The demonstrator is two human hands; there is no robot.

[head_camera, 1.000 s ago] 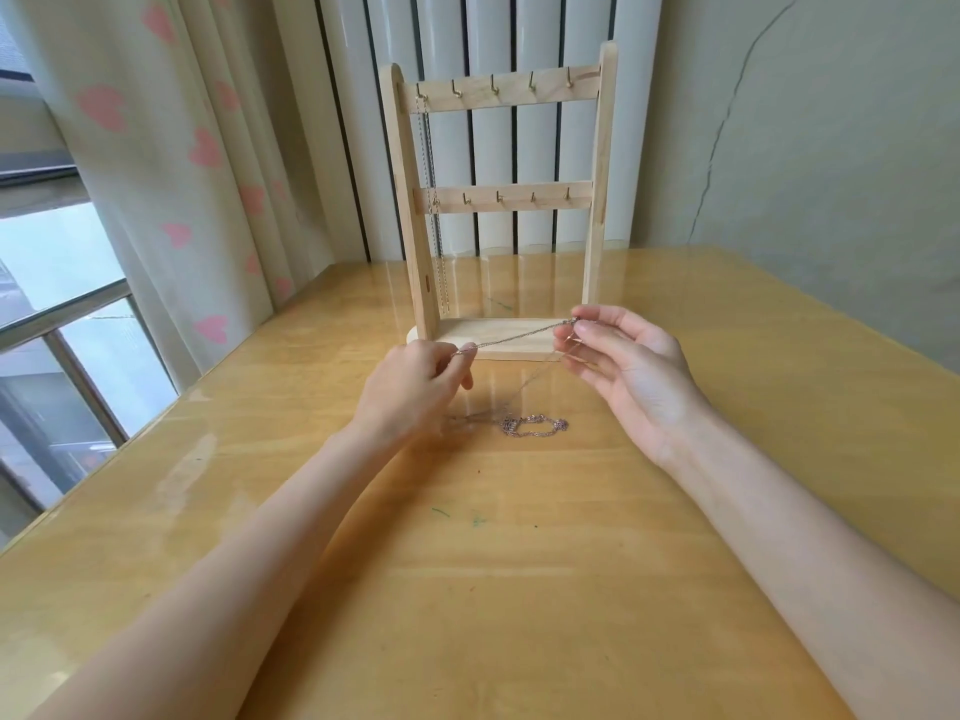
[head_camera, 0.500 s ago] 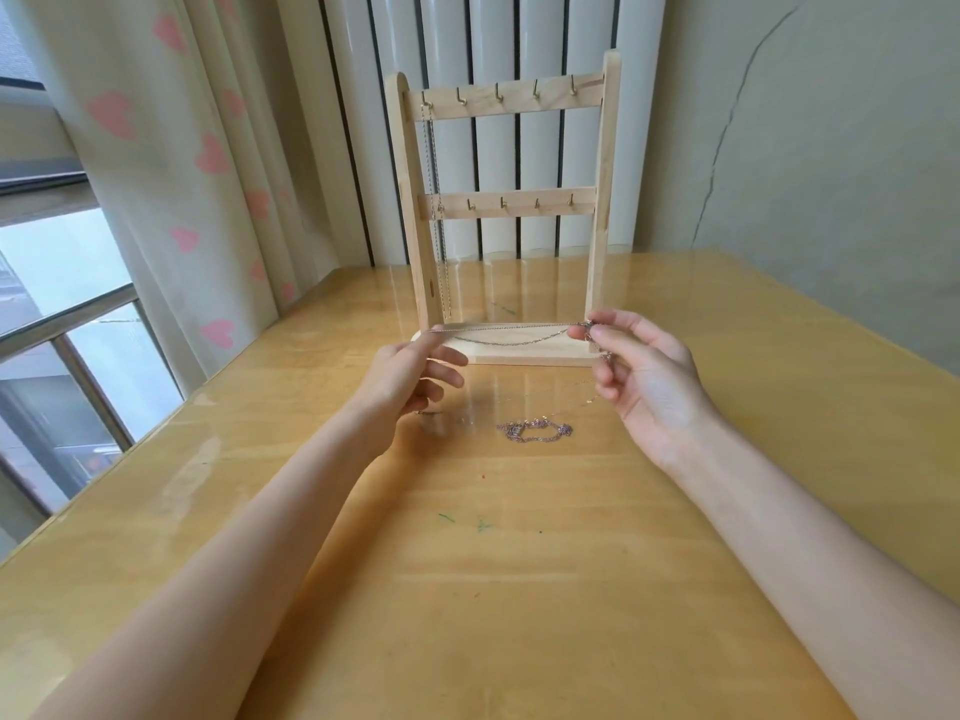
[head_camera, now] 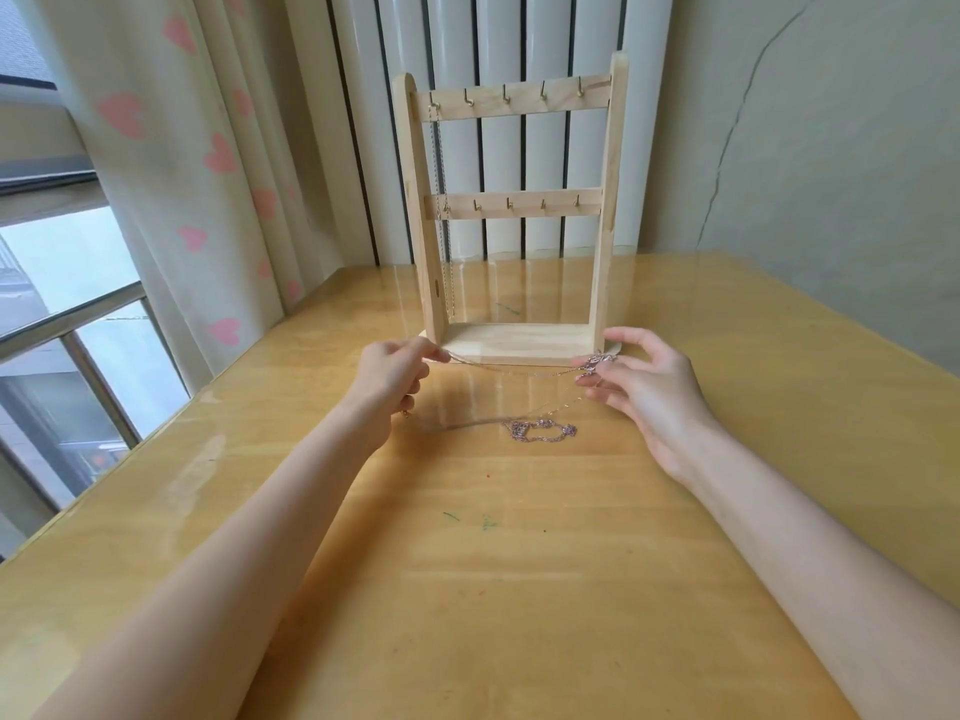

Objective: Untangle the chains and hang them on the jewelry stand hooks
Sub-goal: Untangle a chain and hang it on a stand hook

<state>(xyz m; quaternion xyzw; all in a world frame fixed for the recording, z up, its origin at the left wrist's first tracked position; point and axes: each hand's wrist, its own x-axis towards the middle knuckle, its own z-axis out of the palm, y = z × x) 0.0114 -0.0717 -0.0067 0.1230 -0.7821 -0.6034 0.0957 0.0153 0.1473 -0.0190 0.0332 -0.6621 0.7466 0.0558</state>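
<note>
Both hands pinch a thin chain (head_camera: 519,370) taut.
Left hand (head_camera: 390,377), right hand (head_camera: 641,379): pulling harder could tighten the knot (head_camera: 597,362).

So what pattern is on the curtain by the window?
Pink hearts on a cream curtain, clearest in the head view, its only view.

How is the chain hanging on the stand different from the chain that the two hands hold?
The hanging chain drops straight down from the top-left hook of the stand; the held chain runs sideways, stretched between the left hand and the right hand. The hanging chain is free of knots; the held chain has a tangled clump at the right fingers. Both are thin metal chains.
</note>
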